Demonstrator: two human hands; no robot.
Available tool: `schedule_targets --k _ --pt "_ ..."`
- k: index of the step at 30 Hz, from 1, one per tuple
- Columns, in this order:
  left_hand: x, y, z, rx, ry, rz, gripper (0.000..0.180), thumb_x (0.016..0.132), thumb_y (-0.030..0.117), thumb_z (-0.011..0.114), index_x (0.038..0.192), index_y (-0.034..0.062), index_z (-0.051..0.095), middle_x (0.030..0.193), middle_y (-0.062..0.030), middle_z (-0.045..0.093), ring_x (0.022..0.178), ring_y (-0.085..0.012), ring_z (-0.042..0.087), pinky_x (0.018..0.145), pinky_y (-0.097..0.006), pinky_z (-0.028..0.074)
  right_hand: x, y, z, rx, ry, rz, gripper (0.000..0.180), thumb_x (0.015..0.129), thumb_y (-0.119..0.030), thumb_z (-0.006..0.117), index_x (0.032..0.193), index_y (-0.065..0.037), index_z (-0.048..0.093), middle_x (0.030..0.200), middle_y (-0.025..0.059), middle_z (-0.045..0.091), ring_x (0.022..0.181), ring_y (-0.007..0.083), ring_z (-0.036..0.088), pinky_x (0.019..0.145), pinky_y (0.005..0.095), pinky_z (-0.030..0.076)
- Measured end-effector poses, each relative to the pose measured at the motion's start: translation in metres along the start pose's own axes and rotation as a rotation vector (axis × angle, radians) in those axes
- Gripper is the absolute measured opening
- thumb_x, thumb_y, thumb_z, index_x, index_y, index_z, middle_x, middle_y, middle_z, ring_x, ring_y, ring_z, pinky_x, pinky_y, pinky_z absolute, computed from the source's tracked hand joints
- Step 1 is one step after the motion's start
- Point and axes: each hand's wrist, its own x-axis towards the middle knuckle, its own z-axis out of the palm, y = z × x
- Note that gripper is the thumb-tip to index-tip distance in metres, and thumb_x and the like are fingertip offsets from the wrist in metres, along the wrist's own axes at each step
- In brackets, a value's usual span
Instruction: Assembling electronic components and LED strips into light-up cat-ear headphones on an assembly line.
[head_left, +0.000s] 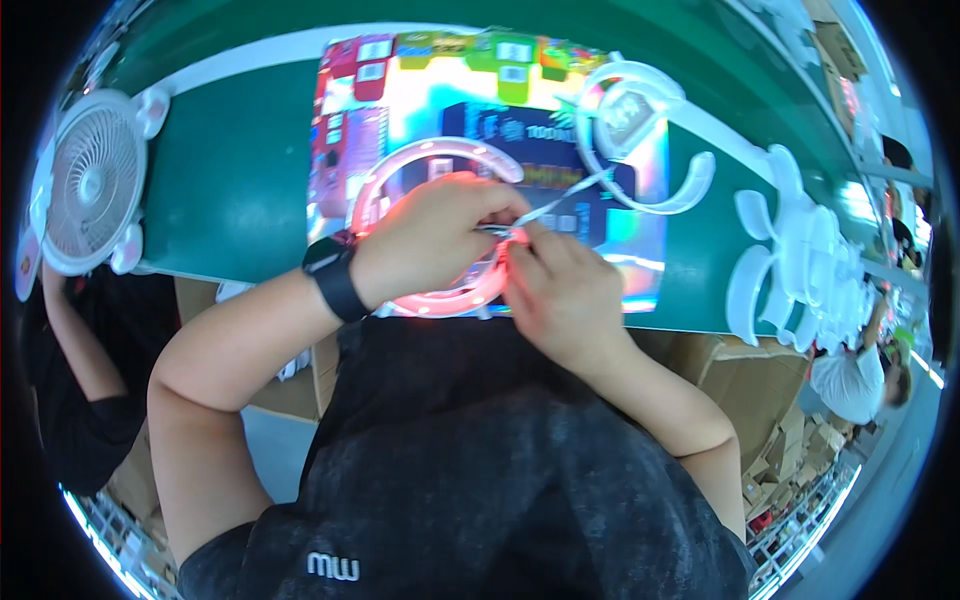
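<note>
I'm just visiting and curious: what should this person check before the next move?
1. Red-glowing, curved white plastic ring lit: ok.
2. Ring over the shiny, multicoloured printed sheet: ok.
3. Bare left hand and bare right hand together at the ring's right side: ok.
4. Firm grip on the thin white strip: cannot tell; fingers crowd there.
5. Strip's far end clear of the unlit, white C-shaped plastic piece: cannot tell; they appear close.

You wear a black short-sleeved T-shirt (500,440), faintly mottled with grey, with a small white marking (333,566) on its left front. A broad, smooth black wrist strap (345,284) sits on your left arm (255,345).
</note>
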Motion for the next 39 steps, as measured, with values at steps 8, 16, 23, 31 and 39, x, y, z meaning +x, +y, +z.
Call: schedule_targets --k 8,16,23,31,39 --pt "0.005 0.016 0.005 0.351 0.077 0.005 0.030 0.079 -0.001 0.059 0.108 0.0033 0.064 0.099 -0.0141 0.063 0.093 -0.0340 0.061 0.081 -0.042 0.047 -0.011 0.052 -0.057 0.259 0.062 0.180 0.031 0.080 -0.011 0.070 0.111 -0.008 0.066 0.110 0.0100 0.068 0.095 0.0278 0.066 0.081 0.0376 0.053" --pt "0.028 0.011 0.015 0.306 0.242 -0.082 0.036 0.079 0.005 0.064 0.114 0.0012 0.061 0.097 -0.0145 0.064 0.091 -0.0284 0.064 0.080 -0.038 0.050 -0.129 0.231 -0.158 -0.740 -0.029 0.935 0.043 0.082 -0.028 0.071 0.119 -0.006 0.066 0.125 0.0150 0.062 0.123 0.0334 0.054 0.112 0.0543 0.027" --pt "0.023 0.061 0.003 0.469 0.518 0.270 0.062 0.079 0.018 0.072 0.136 0.0095 0.050 0.136 -0.0183 0.048 0.126 -0.0354 0.049 0.104 -0.045 0.041 -0.068 0.127 -0.179 0.079 0.237 0.655 0.017 0.084 -0.008 0.068 0.099 0.001 0.069 0.082 0.0111 0.069 0.087 0.0288 0.065 0.100 0.0395 0.043" --pt "0.009 0.107 -0.057 0.419 0.386 0.686 0.027 0.087 0.023 0.070 0.108 0.0072 0.061 0.100 -0.0091 0.063 0.104 -0.0282 0.063 0.097 -0.046 0.047 0.036 0.054 -0.149 0.276 0.707 -0.003 0.043 0.082 -0.020 0.071 0.119 0.001 0.063 0.121 0.0183 0.064 0.118 0.0346 0.057 0.112 0.0510 0.029" --pt "-0.041 0.060 0.023 -1.527 0.383 0.156 0.049 0.102 0.020 0.052 0.143 -0.0001 0.037 0.136 -0.0093 0.049 0.128 -0.0157 0.044 0.108 -0.033 0.036 0.032 -0.012 -0.059 0.205 0.357 -0.107 0.048 0.068 -0.005 0.075 0.115 -0.002 0.065 0.107 0.0160 0.065 0.094 0.0299 0.066 0.085 0.0394 0.051"
